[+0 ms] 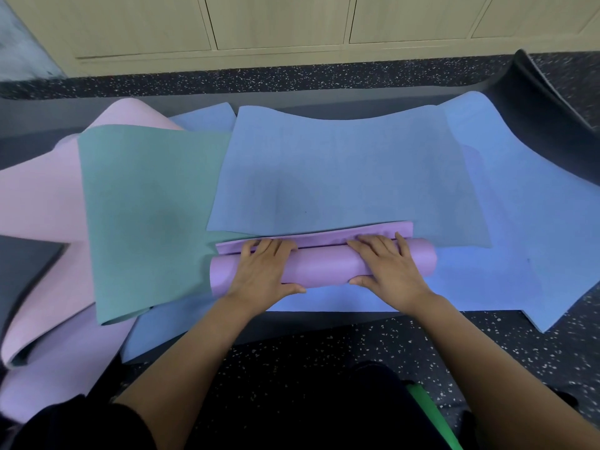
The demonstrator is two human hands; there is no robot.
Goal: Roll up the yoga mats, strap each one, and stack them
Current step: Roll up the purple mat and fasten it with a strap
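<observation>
A purple yoga mat (pixel 324 266) lies rolled into a thick tube across the middle of the floor, its last flap still flat beyond the roll. My left hand (pixel 264 271) presses down on the left part of the roll with fingers spread. On the right part rests my right hand (pixel 386 264), fingers straight, tips reaching the flap. Under the roll lies a flat blue mat (pixel 341 170) on a wider blue mat (pixel 526 222). A teal mat (pixel 146 216) and a pink mat (pixel 35 203) spread out to the left.
A dark mat (pixel 545 115) curls up at the far right. Wooden cabinets (pixel 276 24) line the back wall. Speckled dark flooring (pixel 389 345) lies between me and the mats. A green strap (pixel 431 417) shows near my lap.
</observation>
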